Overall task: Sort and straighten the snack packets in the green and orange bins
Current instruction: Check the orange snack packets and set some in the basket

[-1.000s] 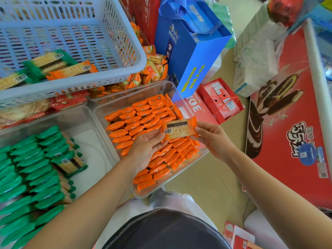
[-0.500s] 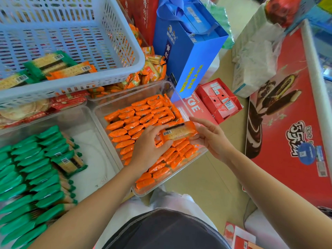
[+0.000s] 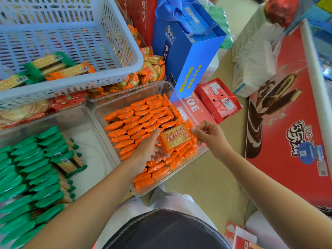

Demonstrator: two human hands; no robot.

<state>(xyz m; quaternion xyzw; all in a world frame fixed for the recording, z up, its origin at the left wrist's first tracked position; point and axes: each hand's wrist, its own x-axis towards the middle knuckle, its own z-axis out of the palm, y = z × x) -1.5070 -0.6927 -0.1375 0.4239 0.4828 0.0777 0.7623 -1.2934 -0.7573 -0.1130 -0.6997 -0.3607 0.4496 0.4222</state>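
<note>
A clear bin [image 3: 180, 97] holds rows of orange snack packets [image 3: 136, 123] standing on edge. Just above its right side, both hands hold one orange packet [image 3: 175, 138] flat, printed face up. My left hand [image 3: 148, 151] grips its left end, thumb on the edge and fingers curled beneath. My right hand [image 3: 211, 136] pinches its right end. To the left, a second clear bin [image 3: 100, 123] carries rows of green packets [image 3: 27, 177], with one green packet [image 3: 69, 163] lying flat across them, barcode up.
A pale blue basket [image 3: 115, 56] with a few green and orange packets sits over the back bins. Behind the orange bin stand a blue gift bag [image 3: 188, 54] and red boxes [image 3: 218, 99]. A red freezer chest [image 3: 291, 126] runs along the right.
The held orange packet was turned over: its barcode side showed before, its printed face shows now. It dipped on edge towards the rows half a second ago and is now raised flat again.
</note>
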